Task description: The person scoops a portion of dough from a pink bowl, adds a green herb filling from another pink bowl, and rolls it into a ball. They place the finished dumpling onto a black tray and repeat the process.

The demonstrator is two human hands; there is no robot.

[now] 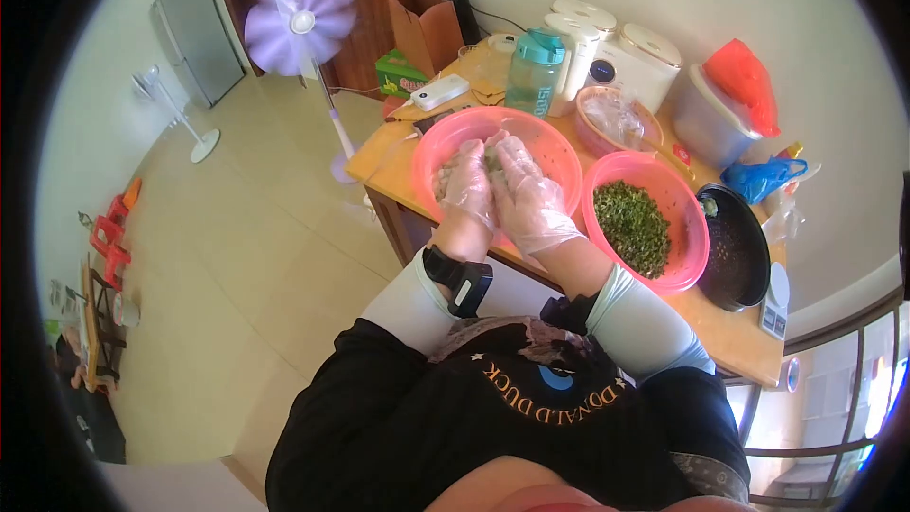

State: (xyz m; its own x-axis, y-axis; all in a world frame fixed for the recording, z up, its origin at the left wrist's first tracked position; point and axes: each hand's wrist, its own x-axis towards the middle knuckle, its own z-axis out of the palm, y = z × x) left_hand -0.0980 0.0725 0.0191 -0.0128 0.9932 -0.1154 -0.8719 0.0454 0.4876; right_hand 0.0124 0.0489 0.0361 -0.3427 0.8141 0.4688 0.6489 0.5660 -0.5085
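Note:
My left hand (468, 182) and my right hand (527, 192), both in clear plastic gloves, are together inside a pink basin (557, 144). Their palms face each other with the fingers curved inward. A bit of something pale and greenish shows between them, but my hands mostly hide it. Whitish material lies in the basin beside my left hand. Just right of this basin is a second pink basin (700, 228) holding chopped green leaves (630, 228).
On the wooden table (730, 346) stand a round black pan (737, 261), a kitchen scale (775, 299), a teal bottle (535, 74), white appliances (637, 64) and a smaller pink bowl (621, 106). A purple-bladed fan (301, 22) stands to the left.

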